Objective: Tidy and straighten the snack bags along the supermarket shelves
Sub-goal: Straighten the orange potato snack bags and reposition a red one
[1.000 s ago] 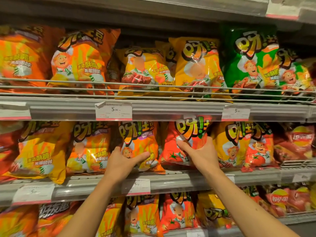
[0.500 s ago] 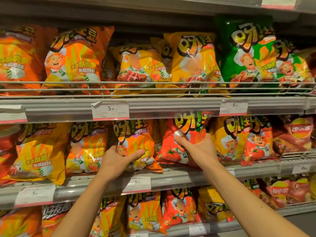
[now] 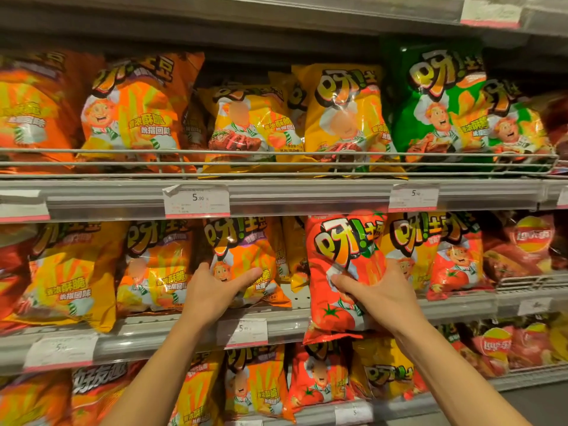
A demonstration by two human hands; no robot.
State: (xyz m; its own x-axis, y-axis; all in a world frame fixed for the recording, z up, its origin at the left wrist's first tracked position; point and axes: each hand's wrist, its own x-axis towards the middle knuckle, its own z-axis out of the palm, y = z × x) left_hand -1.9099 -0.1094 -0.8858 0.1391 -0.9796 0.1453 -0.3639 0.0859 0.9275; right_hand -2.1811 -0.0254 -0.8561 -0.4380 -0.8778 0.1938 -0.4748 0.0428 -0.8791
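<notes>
A red tomato-flavour snack bag (image 3: 344, 241) is pulled forward out of the middle shelf row, its bottom hanging over the shelf edge. My right hand (image 3: 379, 295) grips it around the lower middle, fingers curled across its front. My left hand (image 3: 215, 290) holds the lower part of an orange and yellow snack bag (image 3: 242, 250) that stands on the middle shelf (image 3: 153, 336), thumb spread across its front. Between the two bags a gap shows the shelf's back panel.
The top shelf carries orange, yellow and green bags (image 3: 436, 106) behind a wire rail (image 3: 276, 162). More yellow bags (image 3: 70, 278) and red bags (image 3: 455, 265) flank my hands. Price tags (image 3: 196, 199) line the shelf edges. A lower shelf holds further bags (image 3: 255, 382).
My right hand has drawn the red bag out and toward me, so it now hangs in front of the shelf edge. My left hand stays on the orange bag.
</notes>
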